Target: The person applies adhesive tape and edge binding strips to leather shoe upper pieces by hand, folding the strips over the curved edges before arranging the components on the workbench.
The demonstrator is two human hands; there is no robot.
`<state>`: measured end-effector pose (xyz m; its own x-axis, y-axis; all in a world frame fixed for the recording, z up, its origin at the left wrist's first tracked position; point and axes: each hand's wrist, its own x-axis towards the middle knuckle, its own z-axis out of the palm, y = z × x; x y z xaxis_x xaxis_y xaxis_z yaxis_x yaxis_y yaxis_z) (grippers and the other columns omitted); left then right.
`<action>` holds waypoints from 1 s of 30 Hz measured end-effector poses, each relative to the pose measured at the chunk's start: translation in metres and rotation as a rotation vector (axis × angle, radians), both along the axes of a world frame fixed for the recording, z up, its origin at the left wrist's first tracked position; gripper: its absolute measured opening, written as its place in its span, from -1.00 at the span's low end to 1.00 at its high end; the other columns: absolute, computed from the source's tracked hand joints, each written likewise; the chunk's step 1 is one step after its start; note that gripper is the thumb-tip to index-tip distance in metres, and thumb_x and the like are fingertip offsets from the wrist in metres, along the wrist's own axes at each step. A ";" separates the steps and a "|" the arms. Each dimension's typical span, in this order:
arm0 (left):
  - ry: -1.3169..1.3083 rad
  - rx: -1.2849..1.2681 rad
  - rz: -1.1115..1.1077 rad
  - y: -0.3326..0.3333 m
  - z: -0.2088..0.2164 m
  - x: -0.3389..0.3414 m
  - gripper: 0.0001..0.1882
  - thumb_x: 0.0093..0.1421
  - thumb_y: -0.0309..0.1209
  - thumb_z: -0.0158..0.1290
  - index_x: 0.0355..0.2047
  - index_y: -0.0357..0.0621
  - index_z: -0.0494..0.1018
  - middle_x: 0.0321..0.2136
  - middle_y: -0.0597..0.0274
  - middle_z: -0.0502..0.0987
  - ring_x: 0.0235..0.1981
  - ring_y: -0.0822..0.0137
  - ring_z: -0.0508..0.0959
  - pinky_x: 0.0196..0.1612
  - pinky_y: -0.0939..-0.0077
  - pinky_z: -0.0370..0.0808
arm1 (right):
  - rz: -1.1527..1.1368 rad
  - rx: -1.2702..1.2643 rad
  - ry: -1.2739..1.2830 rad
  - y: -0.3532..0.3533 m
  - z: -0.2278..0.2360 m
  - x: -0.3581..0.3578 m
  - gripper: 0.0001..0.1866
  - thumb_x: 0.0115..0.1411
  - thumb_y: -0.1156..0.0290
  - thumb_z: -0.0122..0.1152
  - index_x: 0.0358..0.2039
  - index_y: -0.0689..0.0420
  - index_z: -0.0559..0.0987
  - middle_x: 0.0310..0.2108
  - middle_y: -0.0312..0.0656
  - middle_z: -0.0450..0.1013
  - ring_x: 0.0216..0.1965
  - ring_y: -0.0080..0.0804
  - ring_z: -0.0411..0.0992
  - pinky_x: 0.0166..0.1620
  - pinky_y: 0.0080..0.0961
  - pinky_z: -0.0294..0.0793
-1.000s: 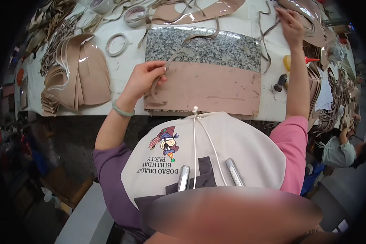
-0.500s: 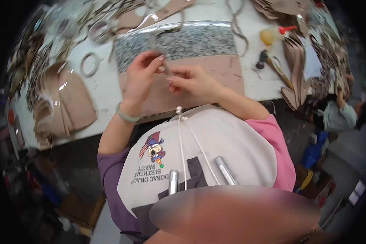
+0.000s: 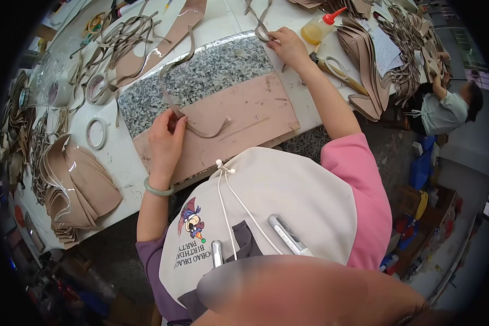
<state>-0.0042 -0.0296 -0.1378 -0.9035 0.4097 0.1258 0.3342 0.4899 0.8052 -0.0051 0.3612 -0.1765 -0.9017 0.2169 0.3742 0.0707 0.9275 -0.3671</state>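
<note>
Thin taupe strip (image 3: 205, 135), curl-ended, across speckled slab (image 3: 217, 65) and pinkish board (image 3: 250, 117); left grip (image 3: 167, 140) pinched on it. Right grip (image 3: 292, 48) at second strip (image 3: 261, 24), closure unclear. Bare surface (image 3: 133, 182) beyond board's left edge.

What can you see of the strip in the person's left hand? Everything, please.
The strip is long, narrow and grey-brown, and looks flat and flexible, like leather or fabric. The left hand pinches it between thumb and fingers. Beyond the hand it bends over the speckled grey slab and reaches past the slab's far edge. On the near side, its tail curves across the pinkish-brown sheet, ending in a bent tip. Its underside isn't visible.
</note>
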 end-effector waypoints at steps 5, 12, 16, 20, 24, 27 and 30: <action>-0.111 -0.061 0.112 -0.012 0.016 -0.005 -0.73 0.12 -0.43 0.19 -0.19 -0.28 0.50 -0.52 0.28 0.48 -0.58 0.50 0.38 -0.46 0.62 0.38 | -0.065 -0.870 -0.112 -0.001 0.017 -0.003 -0.71 0.13 0.33 0.27 -0.15 0.17 0.59 -0.36 -0.31 0.52 -0.39 -0.54 0.39 -0.35 -0.58 0.39; -0.708 0.289 -0.105 0.039 0.058 -0.016 -0.67 0.30 -0.28 -0.02 -0.06 -0.27 0.47 -0.30 0.23 0.55 -0.35 0.47 0.50 -0.36 0.66 0.43 | 0.207 -1.953 -0.304 -0.072 0.066 0.059 -0.77 0.25 0.36 0.08 -0.16 0.21 0.52 -0.43 -0.33 0.45 -0.50 -0.68 0.33 -0.49 -0.74 0.26; -1.217 0.593 -0.221 0.096 0.039 -0.020 -0.62 0.34 -0.29 -0.10 0.02 -0.34 0.37 -0.16 0.17 0.52 -0.22 0.39 0.54 -0.20 0.61 0.49 | 0.239 -1.852 -0.448 -0.120 0.070 0.101 -0.78 0.24 0.39 0.13 -0.17 0.23 0.56 -0.42 -0.28 0.51 -0.49 -0.65 0.39 -0.44 -0.77 0.34; -1.272 0.711 -0.316 0.112 0.023 -0.032 -0.66 0.31 -0.37 -0.07 0.02 -0.33 0.37 -0.15 0.14 0.52 -0.19 0.35 0.54 -0.01 0.46 0.47 | 0.274 -1.315 -0.377 -0.126 0.062 0.123 -0.76 0.20 0.45 0.18 -0.15 0.28 0.58 -0.35 -0.28 0.53 -0.34 -0.66 0.43 -0.31 -0.72 0.39; -1.241 0.683 -0.354 0.109 0.032 -0.031 -0.69 0.28 -0.44 -0.03 0.00 -0.32 0.38 -0.17 0.15 0.52 -0.19 0.33 0.55 0.06 0.42 0.43 | 0.240 -1.228 -0.438 -0.111 0.061 0.115 -0.71 0.28 0.34 0.08 -0.09 0.25 0.56 -0.26 -0.28 0.53 -0.32 -0.65 0.43 -0.25 -0.70 0.41; -1.252 0.627 -0.408 0.112 0.043 -0.027 -0.70 0.27 -0.50 -0.03 0.00 -0.31 0.36 -0.16 0.15 0.52 -0.13 0.32 0.53 0.07 0.43 0.44 | 0.162 -1.268 -0.328 -0.101 0.058 0.086 -0.64 0.31 0.20 0.03 -0.06 0.20 0.55 -0.23 -0.28 0.53 -0.30 -0.63 0.45 -0.22 -0.67 0.41; -1.128 0.833 -0.428 0.113 0.034 -0.035 -0.73 0.28 -0.51 -0.05 -0.02 -0.27 0.36 -0.12 0.12 0.50 -0.06 0.31 0.50 0.08 0.42 0.43 | 0.235 -1.378 -0.280 -0.110 0.077 0.066 -0.57 0.34 0.10 -0.04 -0.04 0.19 0.53 -0.20 -0.23 0.52 -0.24 -0.53 0.49 -0.14 -0.58 0.42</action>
